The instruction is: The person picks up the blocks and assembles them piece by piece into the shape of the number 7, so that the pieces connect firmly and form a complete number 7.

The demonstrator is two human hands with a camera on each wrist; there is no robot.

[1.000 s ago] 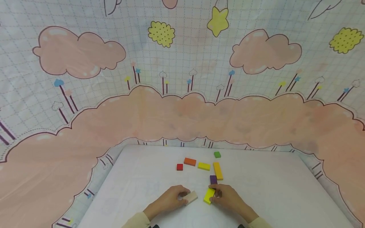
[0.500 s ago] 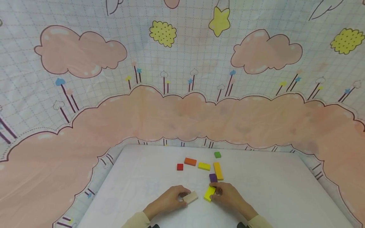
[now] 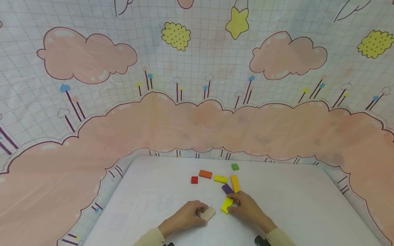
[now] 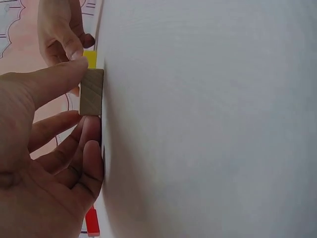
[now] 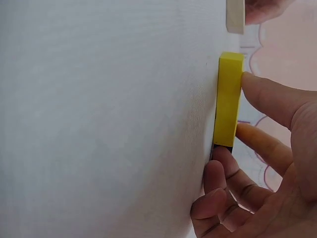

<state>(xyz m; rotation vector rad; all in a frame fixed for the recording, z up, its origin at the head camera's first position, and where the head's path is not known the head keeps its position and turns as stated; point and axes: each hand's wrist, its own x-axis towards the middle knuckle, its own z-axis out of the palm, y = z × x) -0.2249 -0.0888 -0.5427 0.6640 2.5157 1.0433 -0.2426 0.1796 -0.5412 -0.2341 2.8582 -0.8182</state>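
My left hand (image 3: 188, 215) pinches a plain wooden block (image 3: 208, 214) between thumb and fingers, low over the white table; its grained end (image 4: 91, 92) faces the left wrist camera. To the right, my right hand (image 3: 247, 207) holds a bright yellow block (image 3: 226, 205) with the thumb on one side and fingertips at the far end. In the right wrist view this yellow block (image 5: 229, 99) lies along the table surface. Just beyond it a purple block (image 3: 227, 189) sits at a slant, close to the yellow block's far end and beside a long orange-yellow block (image 3: 235, 183).
Farther back on the white table (image 3: 160, 191) lie a red cube (image 3: 194, 180), an orange block (image 3: 205, 174), another yellow block (image 3: 220, 179) and a green block (image 3: 235, 166). A patterned cloth (image 3: 197, 128) with pink clouds hangs behind the table's far edge.
My right hand has moved forward with the yellow block. The purple block has shifted away and turned to a slant. My left hand has edged slightly right with the wooden block.
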